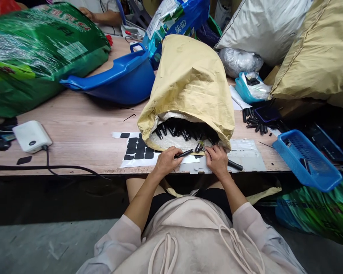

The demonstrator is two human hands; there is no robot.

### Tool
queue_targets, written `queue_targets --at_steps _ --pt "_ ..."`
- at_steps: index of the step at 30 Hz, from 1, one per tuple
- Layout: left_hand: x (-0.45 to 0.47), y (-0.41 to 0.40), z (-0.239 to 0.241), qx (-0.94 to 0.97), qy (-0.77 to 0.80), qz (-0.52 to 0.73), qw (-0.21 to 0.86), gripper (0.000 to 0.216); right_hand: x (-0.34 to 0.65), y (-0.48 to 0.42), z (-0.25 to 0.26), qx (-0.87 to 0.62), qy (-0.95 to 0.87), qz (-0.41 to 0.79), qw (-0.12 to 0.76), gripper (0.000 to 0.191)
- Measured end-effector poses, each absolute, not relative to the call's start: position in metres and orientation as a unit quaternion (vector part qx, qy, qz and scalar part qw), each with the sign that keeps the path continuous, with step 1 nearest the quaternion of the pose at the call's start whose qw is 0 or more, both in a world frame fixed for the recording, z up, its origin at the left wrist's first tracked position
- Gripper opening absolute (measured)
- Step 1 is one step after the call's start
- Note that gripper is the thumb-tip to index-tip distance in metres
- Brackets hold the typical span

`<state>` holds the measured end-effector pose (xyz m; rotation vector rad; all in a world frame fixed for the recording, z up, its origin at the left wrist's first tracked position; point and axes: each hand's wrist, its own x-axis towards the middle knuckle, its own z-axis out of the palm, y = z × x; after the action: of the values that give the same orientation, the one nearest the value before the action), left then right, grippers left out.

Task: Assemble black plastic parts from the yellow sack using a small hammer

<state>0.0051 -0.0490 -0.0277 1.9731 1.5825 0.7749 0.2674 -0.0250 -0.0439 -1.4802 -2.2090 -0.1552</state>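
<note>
From the head view, my left grip (168, 160) is closed around a slim black tapered piece (185, 153), which points out of my fingers toward the other hand. My right grip (218, 158) has thumb and fingertips drawn together at a small shiny piece (199, 147) with a touch of yellow; I cannot tell exactly how it is pinched. A black tube (234, 164) sticks out just to the right of that hand, and whether I hold it or it lies there is unclear.

Just beyond both hands, the tan sack (193, 76) lies with its mouth toward me, dark pieces (185, 131) heaped inside it. Beside and beyond my left hand, a white sheet (124, 161) carries rows of black stickers (140, 148) on the tabletop (82, 140). Farther off to the left are a blue scoop-shaped basin (122, 78) and a white box (32, 136) with a cable. Well to the right of my right hand sits a blue basket (307, 160).
</note>
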Motion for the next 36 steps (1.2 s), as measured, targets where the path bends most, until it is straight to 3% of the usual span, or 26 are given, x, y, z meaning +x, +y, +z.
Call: queue_targets --at_steps 6,11,16,20,24,36 --pt "0.012 -0.047 -0.044 0.717 0.600 0.296 0.195 0.015 0.269 -0.024 -0.046 -0.535 -0.809 -0.063 0.236 0.027" --pt "0.010 -0.045 -0.051 0.707 0.592 0.311 0.228 0.016 0.272 -0.023 -0.045 -0.536 -0.807 -0.058 0.239 0.030" --pt "0.006 -0.042 -0.049 0.707 0.587 0.301 0.254 0.014 0.262 -0.035 -0.024 -0.537 -0.782 -0.031 0.316 0.034" --pt "0.007 -0.043 -0.046 0.725 0.577 0.287 0.244 0.015 0.243 -0.051 -0.007 -0.487 -0.796 0.059 0.356 0.037" --pt "0.007 -0.044 -0.045 0.732 0.562 0.299 0.242 0.017 0.232 -0.061 -0.007 -0.451 -0.817 0.106 0.342 0.039" --pt "0.006 -0.044 -0.047 0.734 0.551 0.311 0.248 0.010 0.227 -0.070 -0.022 -0.466 -0.835 0.101 0.273 0.037"
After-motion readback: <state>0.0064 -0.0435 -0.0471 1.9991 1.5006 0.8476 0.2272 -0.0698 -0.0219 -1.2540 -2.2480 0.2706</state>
